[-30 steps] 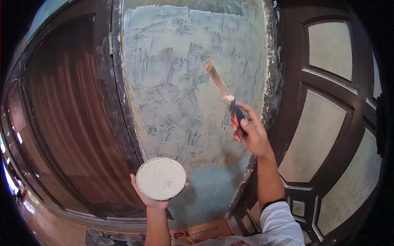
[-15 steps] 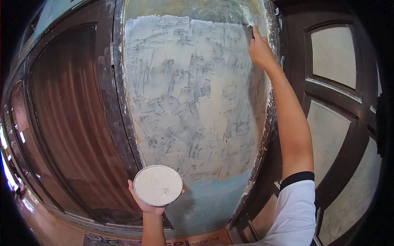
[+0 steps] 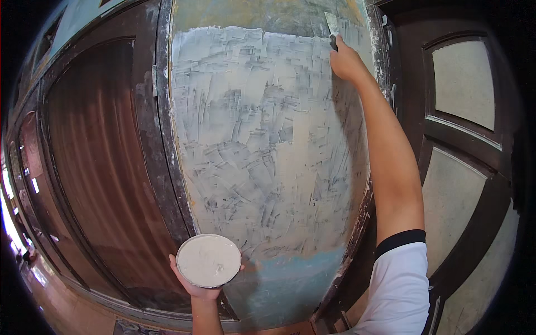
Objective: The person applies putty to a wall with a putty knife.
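Note:
My right hand [image 3: 347,59] is closed round the dark handle of a putty knife [image 3: 331,25], raised at the upper right of the wall panel. Its pale, smeared blade points up near the top edge of the white coat. Low at the left, my left hand [image 3: 196,286] holds a round tub [image 3: 209,261] from below, filled with off-white putty. Behind both hands stands the wall panel [image 3: 268,111], covered in rough, overlapping strokes of whitish putty. Bare greenish-brown surface shows above the coat and blue-green paint below it.
A dark wooden frame with a reddish-brown, curtain-like panel [image 3: 100,167] flanks the wall on the left. On the right is a dark wooden door [image 3: 413,67] with pale inset panels. Paint-splattered posts [image 3: 381,61] border the wall. Tiled floor [image 3: 72,310] shows at lower left.
My right hand and the putty knife have shifted slightly left and down. The tub in my left hand sits a little lower and further left in view. The view itself has shifted slightly.

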Demonstrator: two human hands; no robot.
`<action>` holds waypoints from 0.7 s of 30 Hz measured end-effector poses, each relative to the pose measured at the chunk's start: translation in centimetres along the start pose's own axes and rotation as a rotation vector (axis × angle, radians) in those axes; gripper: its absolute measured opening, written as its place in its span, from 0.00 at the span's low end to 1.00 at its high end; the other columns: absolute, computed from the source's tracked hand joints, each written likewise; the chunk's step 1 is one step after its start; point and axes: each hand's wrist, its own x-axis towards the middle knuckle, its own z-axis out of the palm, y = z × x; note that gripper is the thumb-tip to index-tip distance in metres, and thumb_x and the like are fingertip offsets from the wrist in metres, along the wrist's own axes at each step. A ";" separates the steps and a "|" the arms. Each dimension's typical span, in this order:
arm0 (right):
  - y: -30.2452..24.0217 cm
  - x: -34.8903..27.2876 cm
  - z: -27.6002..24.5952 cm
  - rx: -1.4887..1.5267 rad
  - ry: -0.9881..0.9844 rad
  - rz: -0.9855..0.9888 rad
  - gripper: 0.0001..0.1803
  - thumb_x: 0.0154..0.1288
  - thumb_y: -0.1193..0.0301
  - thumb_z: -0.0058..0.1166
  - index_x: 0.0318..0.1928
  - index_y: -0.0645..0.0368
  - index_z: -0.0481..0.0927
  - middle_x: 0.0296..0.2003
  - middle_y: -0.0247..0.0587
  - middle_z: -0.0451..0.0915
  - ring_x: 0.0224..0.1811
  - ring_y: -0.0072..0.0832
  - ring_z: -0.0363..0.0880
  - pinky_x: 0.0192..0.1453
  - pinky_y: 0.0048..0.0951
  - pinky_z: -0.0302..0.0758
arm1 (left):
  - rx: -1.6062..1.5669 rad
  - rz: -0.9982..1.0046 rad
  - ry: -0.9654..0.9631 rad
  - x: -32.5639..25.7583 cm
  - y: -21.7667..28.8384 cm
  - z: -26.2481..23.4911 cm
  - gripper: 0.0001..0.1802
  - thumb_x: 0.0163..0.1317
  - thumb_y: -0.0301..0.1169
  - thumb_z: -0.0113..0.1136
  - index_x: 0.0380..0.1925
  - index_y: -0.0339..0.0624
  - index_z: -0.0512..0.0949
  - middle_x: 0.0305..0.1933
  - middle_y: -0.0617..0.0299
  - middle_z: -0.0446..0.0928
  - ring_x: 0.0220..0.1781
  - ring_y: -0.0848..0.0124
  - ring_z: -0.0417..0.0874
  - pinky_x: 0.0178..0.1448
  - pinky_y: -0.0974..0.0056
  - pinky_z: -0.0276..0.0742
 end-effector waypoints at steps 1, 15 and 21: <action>-0.1 0.0 -0.1 0.001 -0.002 0.000 0.42 0.73 0.66 0.47 0.82 0.63 0.49 0.63 0.75 0.75 0.66 0.65 0.76 0.71 0.52 0.72 | 0.001 0.001 0.002 0.0 0.0 -0.1 0.56 0.61 0.81 0.40 0.74 0.48 0.67 0.74 0.37 0.69 0.66 0.18 0.71 0.55 0.10 0.70; 0.3 -4.2 -1.6 -0.038 -0.016 -0.130 0.38 0.74 0.61 0.59 0.78 0.63 0.64 0.52 0.63 0.85 0.55 0.57 0.84 0.62 0.41 0.78 | 0.090 0.017 0.003 0.8 0.3 -2.1 0.58 0.61 0.81 0.39 0.75 0.46 0.64 0.74 0.32 0.67 0.68 0.15 0.68 0.54 0.11 0.72; 2.6 -0.2 -2.5 -0.092 0.022 -0.212 0.38 0.72 0.58 0.60 0.77 0.61 0.67 0.44 0.57 0.86 0.47 0.51 0.85 0.56 0.40 0.79 | 0.089 -0.013 0.041 1.6 -0.3 -1.5 0.53 0.62 0.80 0.37 0.74 0.53 0.67 0.75 0.45 0.68 0.68 0.24 0.72 0.54 0.07 0.67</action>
